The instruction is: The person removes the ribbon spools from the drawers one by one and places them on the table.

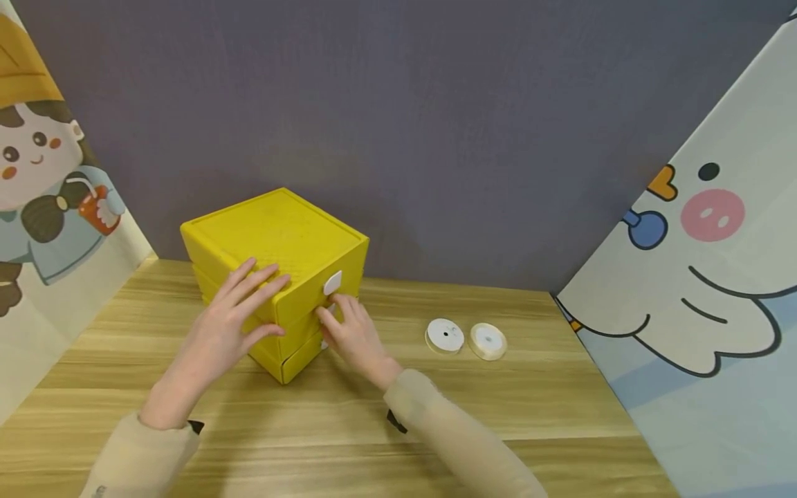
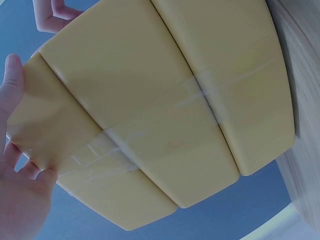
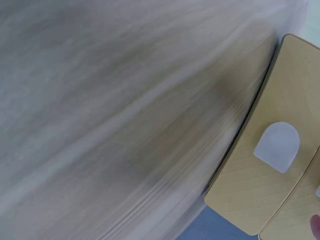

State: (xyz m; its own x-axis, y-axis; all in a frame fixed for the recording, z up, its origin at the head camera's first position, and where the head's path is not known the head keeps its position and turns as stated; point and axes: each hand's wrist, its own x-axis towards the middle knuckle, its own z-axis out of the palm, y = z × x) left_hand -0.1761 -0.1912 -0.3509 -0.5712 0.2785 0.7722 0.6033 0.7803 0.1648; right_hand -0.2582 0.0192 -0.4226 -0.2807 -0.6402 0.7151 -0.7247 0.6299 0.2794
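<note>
Sleeves (image 1: 140, 456) are showing nearest. Beyond, the left hand (image 1: 227, 321) is resting on a yellow drawer box (image 1: 283, 228), its fingers spread apart; the right hand (image 1: 358, 340) is touching the front by the middle white tab (image 3: 318, 191), pinching or not, I cannot tell. The box is standing on a wood-grain table (image 1: 280, 449), left of two spools (image 1: 445, 333), before a grey wall (image 1: 436, 138).

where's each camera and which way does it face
Head: on the head, facing forward, down at the yellow drawer unit; left hand, right hand, sleeves show.
Left wrist: worn there, facing the unit's side; both hands partly show.
Right wrist: worn there, facing tabletop and drawer fronts; one fingertip.
Head and left wrist share unit and hands.
</note>
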